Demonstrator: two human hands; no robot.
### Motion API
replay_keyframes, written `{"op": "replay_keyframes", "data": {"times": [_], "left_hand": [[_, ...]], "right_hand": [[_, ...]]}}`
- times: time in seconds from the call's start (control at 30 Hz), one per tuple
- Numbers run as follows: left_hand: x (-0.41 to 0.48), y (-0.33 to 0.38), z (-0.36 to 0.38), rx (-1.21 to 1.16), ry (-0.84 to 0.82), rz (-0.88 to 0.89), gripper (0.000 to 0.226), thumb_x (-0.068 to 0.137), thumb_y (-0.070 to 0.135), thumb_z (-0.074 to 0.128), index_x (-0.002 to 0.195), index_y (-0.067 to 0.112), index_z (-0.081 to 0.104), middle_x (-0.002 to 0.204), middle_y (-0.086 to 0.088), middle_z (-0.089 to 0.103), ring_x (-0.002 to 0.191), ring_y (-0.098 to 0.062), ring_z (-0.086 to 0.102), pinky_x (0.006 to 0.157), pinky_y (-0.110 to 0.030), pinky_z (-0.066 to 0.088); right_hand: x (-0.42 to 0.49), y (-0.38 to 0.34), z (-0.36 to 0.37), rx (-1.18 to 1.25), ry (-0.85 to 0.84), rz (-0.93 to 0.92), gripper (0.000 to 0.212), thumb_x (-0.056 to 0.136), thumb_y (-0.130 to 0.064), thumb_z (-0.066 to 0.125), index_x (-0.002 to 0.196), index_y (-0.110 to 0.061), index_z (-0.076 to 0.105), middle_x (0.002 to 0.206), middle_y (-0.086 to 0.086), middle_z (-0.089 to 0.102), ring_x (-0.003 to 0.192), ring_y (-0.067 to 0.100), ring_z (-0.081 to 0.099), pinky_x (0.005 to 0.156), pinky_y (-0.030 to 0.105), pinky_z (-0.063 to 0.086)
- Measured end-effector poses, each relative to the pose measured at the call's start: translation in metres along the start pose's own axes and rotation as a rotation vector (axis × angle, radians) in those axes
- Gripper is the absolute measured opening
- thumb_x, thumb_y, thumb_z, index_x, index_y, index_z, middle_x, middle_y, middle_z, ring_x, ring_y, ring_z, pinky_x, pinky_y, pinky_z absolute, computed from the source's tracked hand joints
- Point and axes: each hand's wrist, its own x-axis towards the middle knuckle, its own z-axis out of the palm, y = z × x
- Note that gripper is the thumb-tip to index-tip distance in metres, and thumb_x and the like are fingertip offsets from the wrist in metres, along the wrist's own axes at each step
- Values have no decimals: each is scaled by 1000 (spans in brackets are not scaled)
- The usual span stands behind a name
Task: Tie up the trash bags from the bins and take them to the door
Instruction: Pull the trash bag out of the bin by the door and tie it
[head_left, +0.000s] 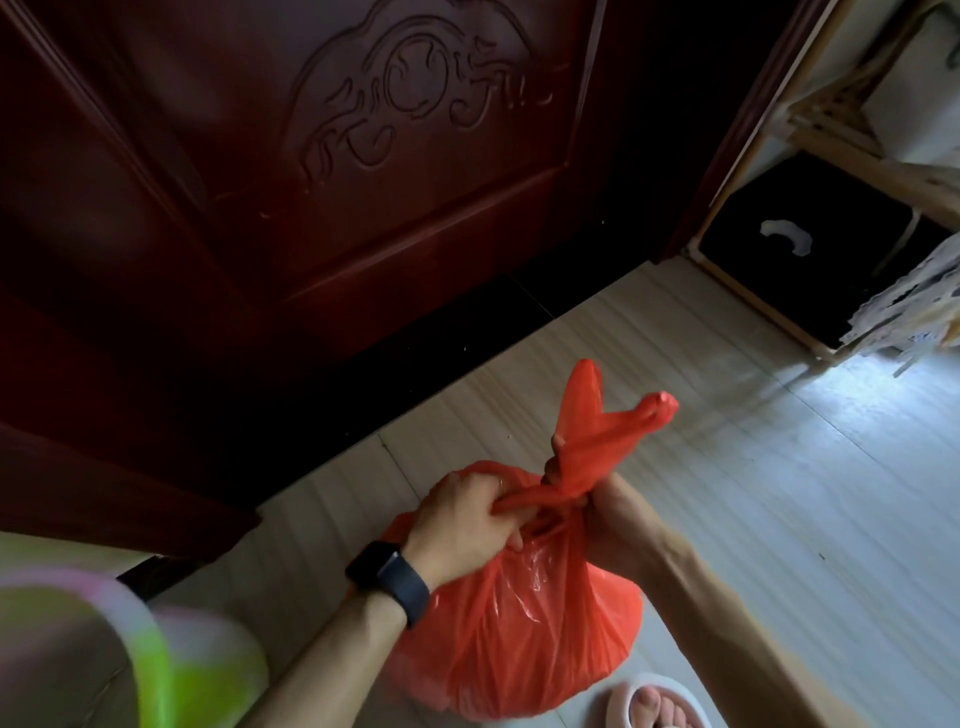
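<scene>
Toes in a pale pink slipper (652, 701) stand beside the bulging orange-red plastic trash bag (519, 634) on the light tiled floor (779, 493). At its top, the left grip (467, 514), black watch (389, 577) on its wrist, clenches one twisted handle; the right grip (615, 519) pinches the other. Just beyond stands the dark red carved door (337, 182).

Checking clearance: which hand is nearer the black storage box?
Right. The right hand grips the red bag below-left of the black storage box; the left hand grips it farther left.
</scene>
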Motion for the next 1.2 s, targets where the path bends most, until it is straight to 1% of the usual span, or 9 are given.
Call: {"op": "replay_keyframes", "data": {"times": [0.13,0.27,0.43,0.53,0.63,0.8,0.93,1.07,1.2], "left_hand": [[14,6,-22,-576,-316,-309,24,92,19,61,68,15,64,49,0,59,48,-15,57,56,-24,47],[22,1,-25,-921,-362,-443,27,83,25,56,59,13,54,44,-1,43,46,-16,43,56,-25,41],[24,2,-24,-920,-455,-412,41,88,36,49,63,6,61,40,-1,41,40,-14,39,51,-25,37],[30,-3,-26,-801,-569,-448,70,93,57,38,82,-1,74,49,-8,55,50,-19,44,57,-28,40],[32,-5,-25,-755,-603,-499,84,89,74,34,107,2,73,80,-23,66,60,-24,54,58,-29,46],[22,2,-20,-764,-273,-382,40,101,48,40,121,25,67,80,-11,73,56,-13,65,54,-23,53],[21,-1,-5,-726,-101,-213,29,97,45,52,121,60,46,112,19,66,111,-1,61,101,-25,43],[15,5,7,-685,109,-194,36,99,42,52,130,55,41,103,1,73,98,-9,66,86,-25,49],[9,8,15,-751,294,-198,23,101,35,49,120,43,59,107,11,73,107,-7,66,95,-26,49]], "right_hand": [[-4,4,-18,-68,-65,-58,48,79,-28,82,115,-4,61,115,32,57,97,40,66,88,50,54],[-19,-6,-1,-385,-68,-225,9,80,-6,77,78,-8,68,83,15,70,76,25,67,73,35,55],[-17,0,-4,-720,156,-518,28,72,12,79,75,-12,67,74,0,68,69,15,63,63,29,51],[-13,13,-1,-633,293,-631,27,77,8,73,72,-17,66,71,5,67,65,18,62,61,32,48],[-11,15,10,-517,386,-655,25,79,15,71,72,-8,65,64,-3,67,58,8,64,55,20,49],[-9,12,14,-493,416,-635,20,73,18,72,75,0,64,61,-5,65,56,5,61,53,18,48],[-9,20,19,-467,377,-554,20,72,14,76,74,-3,66,65,3,68,61,15,63,58,25,51],[-10,20,25,-471,223,-522,7,78,4,76,78,6,70,74,22,71,66,30,67,65,37,54],[-18,19,35,-453,159,-533,6,85,-1,72,90,2,76,88,19,75,81,27,72,73,35,57]]}}
